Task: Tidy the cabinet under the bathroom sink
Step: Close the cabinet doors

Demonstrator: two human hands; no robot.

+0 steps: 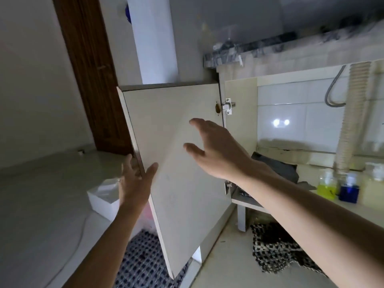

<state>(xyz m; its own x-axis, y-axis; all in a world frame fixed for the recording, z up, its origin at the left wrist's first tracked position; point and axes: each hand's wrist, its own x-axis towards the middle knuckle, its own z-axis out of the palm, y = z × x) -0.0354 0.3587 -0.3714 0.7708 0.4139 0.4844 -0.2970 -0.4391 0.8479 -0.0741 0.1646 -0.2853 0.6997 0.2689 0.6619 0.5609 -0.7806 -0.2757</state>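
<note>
With the cabinet door (178, 163) swung wide in the middle of the frame, the task looks barely begun. The left hand (135, 179), at centre left, grips the door's outer edge, thumb on the inner face and fingers wrapped behind. The right hand (212, 146), just right of centre, hovers in front of the door's inner face with fingers spread and holding nothing; whether it touches the panel is unclear. At right, the open cabinet (241, 125) shows tiled back wall, a ribbed drain hose (351, 117) and a dark cloth (278, 165) slumped on the shelf. Lower right, a yellow bottle (328, 183), a blue bottle (350, 189) and a pale bottle (373, 186) stand close together near the front edge. Nothing appears sorted yet: the cloth and bottles probably need attention.
</note>
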